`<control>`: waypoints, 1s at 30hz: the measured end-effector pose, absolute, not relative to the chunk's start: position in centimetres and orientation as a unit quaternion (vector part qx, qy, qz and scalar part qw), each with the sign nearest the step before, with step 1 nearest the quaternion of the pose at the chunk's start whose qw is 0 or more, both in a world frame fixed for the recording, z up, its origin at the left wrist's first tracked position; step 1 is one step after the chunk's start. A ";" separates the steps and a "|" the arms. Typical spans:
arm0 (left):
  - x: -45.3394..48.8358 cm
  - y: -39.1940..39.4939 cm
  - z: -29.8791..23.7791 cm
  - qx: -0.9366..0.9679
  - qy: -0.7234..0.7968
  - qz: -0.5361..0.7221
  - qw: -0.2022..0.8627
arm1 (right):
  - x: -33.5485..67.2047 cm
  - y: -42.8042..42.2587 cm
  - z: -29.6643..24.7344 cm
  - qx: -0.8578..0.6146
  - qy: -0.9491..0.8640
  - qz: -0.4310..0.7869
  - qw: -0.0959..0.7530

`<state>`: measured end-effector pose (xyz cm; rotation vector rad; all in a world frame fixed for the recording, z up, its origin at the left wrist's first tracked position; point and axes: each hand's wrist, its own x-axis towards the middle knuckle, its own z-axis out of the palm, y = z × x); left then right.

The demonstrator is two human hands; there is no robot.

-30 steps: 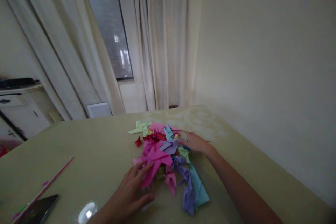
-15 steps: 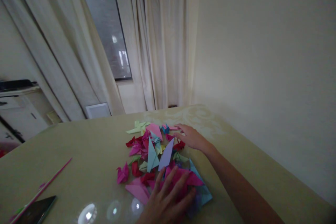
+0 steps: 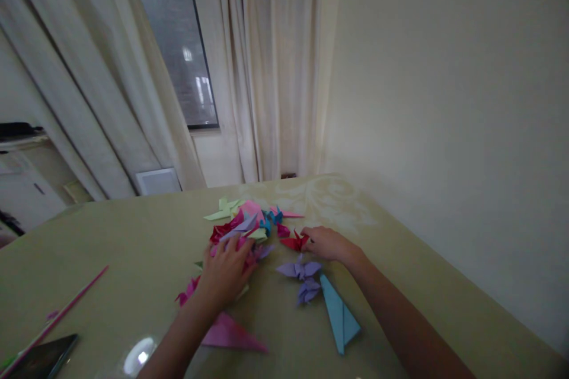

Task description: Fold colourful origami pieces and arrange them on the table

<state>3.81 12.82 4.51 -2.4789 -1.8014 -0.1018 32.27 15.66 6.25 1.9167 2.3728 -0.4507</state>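
Observation:
Folded paper pieces, cranes among them, lie in a loose pile [image 3: 252, 209] on the table. My left hand [image 3: 227, 271] rests on the near part of this pile with its fingers spread, hiding the pieces underneath. My right hand [image 3: 329, 243] is closed at the right wing of a red paper crane [image 3: 293, 242], fingertips pinched there. Two purple paper cranes [image 3: 300, 269] sit just in front of it, one nearer me than the other. A light blue folded paper [image 3: 340, 315] lies beside my right forearm. Under my left forearm is a pink folded paper [image 3: 231, 333].
A thin pink stick [image 3: 66, 321] lies at the left, across a dark phone-like slab [image 3: 47, 357]. The pale table [image 3: 133, 249] reaches the wall [image 3: 444, 130] at the right. Curtains [image 3: 284, 71] hang behind its far edge.
My left hand has moved away from me onto the pile, and pieces have shifted with it, uncovering the purple cranes. My right hand has come slightly nearer, to the red crane.

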 end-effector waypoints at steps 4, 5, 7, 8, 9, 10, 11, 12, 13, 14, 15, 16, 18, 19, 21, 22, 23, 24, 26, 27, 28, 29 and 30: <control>2.0 13.8 4.9 -0.773 -0.629 -0.056 0.057 | 32.0 14.7 7.7 0.652 0.749 -0.108 0.038; 1.9 13.9 5.1 -0.773 -0.626 -0.077 0.069 | 31.8 14.3 8.0 0.662 0.743 -0.094 0.039; 2.1 13.7 5.7 -0.787 -0.598 -0.128 0.085 | 31.4 13.6 8.5 0.679 0.730 -0.065 0.039; 2.5 13.6 6.0 -0.803 -0.572 -0.148 0.079 | 31.2 13.3 8.7 0.683 0.727 -0.053 0.040; 3.1 13.3 6.1 -0.824 -0.540 -0.158 0.062 | 30.9 12.9 8.8 0.682 0.728 -0.045 0.041; 3.9 12.9 6.1 -0.849 -0.504 -0.157 0.036 | 30.7 12.7 8.8 0.676 0.734 -0.043 0.043; 4.7 12.6 5.9 -0.871 -0.468 -0.148 0.007 | 30.4 12.5 8.8 0.667 0.743 -0.044 0.046; 5.7 12.1 5.5 -0.890 -0.435 -0.133 -0.017 | 30.2 12.3 8.8 0.654 0.753 -0.049 0.050; 6.6 11.7 4.9 -0.905 -0.408 -0.114 -0.034 | 29.9 12.2 8.6 0.640 0.764 -0.057 0.055; 7.5 11.3 4.2 -0.915 -0.390 -0.094 -0.041 | 29.7 12.2 8.5 0.626 0.775 -0.068 0.060; 8.2 11.0 3.4 -0.920 -0.381 -0.076 -0.041 | 29.6 12.2 8.2 0.612 0.784 -0.080 0.067; 8.8 10.8 2.7 -0.922 -0.380 -0.059 -0.038 | 29.4 12.2 8.0 0.598 0.793 -0.091 0.074; 9.2 10.6 1.7 -0.921 -0.388 -0.033 -0.034 | 29.2 12.3 7.5 0.575 0.806 -0.113 0.086; 9.2 10.7 1.4 -0.917 -0.397 -0.027 -0.031 | 29.1 12.4 7.3 0.566 0.810 -0.121 0.089; 8.7 10.9 1.1 -0.906 -0.422 -0.023 -0.021 | 29.1 12.5 7.3 0.554 0.818 -0.130 0.087; 8.3 11.1 1.2 -0.899 -0.438 -0.022 -0.015 | 29.1 12.6 7.4 0.549 0.821 -0.133 0.083; 8.0 11.2 1.2 -0.891 -0.453 -0.020 -0.009 | 29.3 12.7 7.6 0.546 0.823 -0.134 0.075; 7.7 11.3 1.3 -0.884 -0.466 -0.019 -0.003 | 29.4 12.8 7.9 0.544 0.826 -0.133 0.065; 7.4 11.4 1.5 -0.876 -0.483 -0.018 0.003 | 29.9 12.9 8.7 0.545 0.827 -0.129 0.042; 7.3 11.4 1.5 -0.875 -0.485 -0.018 0.003 | 30.1 12.9 9.0 0.547 0.827 -0.127 0.033; 7.4 11.3 1.6 -0.876 -0.483 -0.018 0.002 | 30.3 12.9 9.3 0.549 0.826 -0.125 0.027; 7.5 11.2 1.8 -0.878 -0.477 -0.019 -0.002 | 30.4 12.8 9.6 0.551 0.825 -0.126 0.024; 7.7 11.1 1.9 -0.882 -0.470 -0.020 -0.009 | 30.4 12.6 9.7 0.550 0.825 -0.128 0.025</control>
